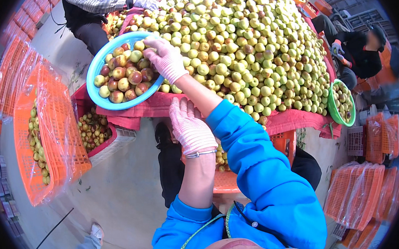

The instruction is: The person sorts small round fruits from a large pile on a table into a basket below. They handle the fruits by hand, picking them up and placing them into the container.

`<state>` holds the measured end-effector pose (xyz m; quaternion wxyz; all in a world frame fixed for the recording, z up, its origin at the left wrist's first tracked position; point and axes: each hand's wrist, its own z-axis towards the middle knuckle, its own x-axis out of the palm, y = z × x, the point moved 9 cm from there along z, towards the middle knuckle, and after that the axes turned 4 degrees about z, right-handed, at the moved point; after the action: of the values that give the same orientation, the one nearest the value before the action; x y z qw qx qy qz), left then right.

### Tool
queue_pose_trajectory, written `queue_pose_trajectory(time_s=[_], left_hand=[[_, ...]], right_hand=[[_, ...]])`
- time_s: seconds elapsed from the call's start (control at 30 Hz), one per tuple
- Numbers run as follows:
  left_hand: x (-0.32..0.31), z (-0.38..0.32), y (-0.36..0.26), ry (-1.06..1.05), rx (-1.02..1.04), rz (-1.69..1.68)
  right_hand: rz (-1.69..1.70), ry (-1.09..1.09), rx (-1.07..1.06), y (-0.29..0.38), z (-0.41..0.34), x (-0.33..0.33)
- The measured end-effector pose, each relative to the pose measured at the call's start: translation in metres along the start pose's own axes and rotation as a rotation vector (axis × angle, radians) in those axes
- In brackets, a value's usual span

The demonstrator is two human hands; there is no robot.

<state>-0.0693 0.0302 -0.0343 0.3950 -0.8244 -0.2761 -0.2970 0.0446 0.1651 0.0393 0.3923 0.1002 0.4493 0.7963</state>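
My right hand, in a pink-and-white striped glove, reaches across to the right rim of a light blue plastic basket. Red-brown and green jujubes fill much of that basket. The right fingertips are over its fruit; whether they grip one is hidden. Lower down, my left hand, gloved alike, is raised before the front edge of a red cloth, fingers extended, with nothing seen in it. Beyond both hands a large heap of mostly green jujubes lies on the cloth.
An orange crate in clear plastic and a red-lined crate of jujubes stand at left. A green basket of jujubes sits at the heap's right corner. Gloved co-workers sit around the heap. Wrapped orange crates are stacked at right.
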Motion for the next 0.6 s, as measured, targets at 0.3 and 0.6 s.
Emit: queue_pose_trajectory(time_s=[0.3, 0.6], left_hand=[[-0.007, 0.005, -0.021, 0.001, 0.050, 0.017], [-0.008, 0.008, -0.027, -0.022, 0.069, 0.022]], right_hand=[[-0.182, -0.372, 0.170, -0.072, -0.065, -0.147], [-0.811, 0.143, 0.100, -0.072, -0.134, -0.258]])
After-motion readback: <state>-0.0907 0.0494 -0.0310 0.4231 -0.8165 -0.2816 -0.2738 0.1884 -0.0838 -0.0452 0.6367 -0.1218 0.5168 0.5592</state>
